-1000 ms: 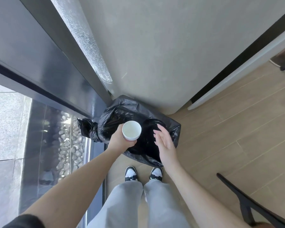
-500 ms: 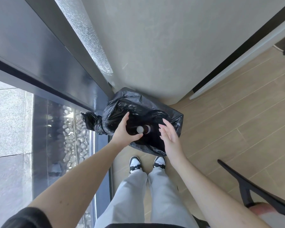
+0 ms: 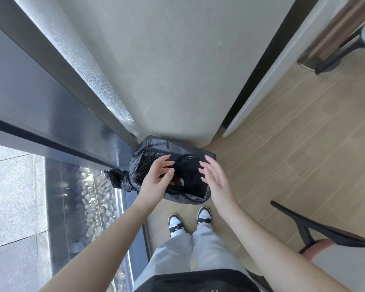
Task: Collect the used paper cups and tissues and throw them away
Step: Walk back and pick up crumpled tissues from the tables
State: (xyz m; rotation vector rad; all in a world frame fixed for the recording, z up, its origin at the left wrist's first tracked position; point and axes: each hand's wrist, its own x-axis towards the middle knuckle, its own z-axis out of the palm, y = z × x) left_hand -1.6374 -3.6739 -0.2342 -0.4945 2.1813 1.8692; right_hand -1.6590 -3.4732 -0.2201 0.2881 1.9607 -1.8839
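Bin bag: black, crinkled, mouth open, knotted at left, on floor by wall.
Left hand: fingers spread, empty, over bag.
Right hand: fingers straight, empty.

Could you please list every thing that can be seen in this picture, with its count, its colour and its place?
bin bag: one, black, lining a bin on the floor at the wall corner, mouth open, knotted tail at its left
item in the bag: one, dark red and white, partly hidden; what it is cannot be told
pebbles: many, pale grey, behind the glass at left
floor: one, light wood planks, at right
wall: one, grey, behind the bag
chairs: two, black, one at lower right, one at upper right
shoes: two, black and white, below the bag
left hand: one, fingers spread, empty, over the bag's mouth
right hand: one, fingers straight, empty, at the bag's right edge
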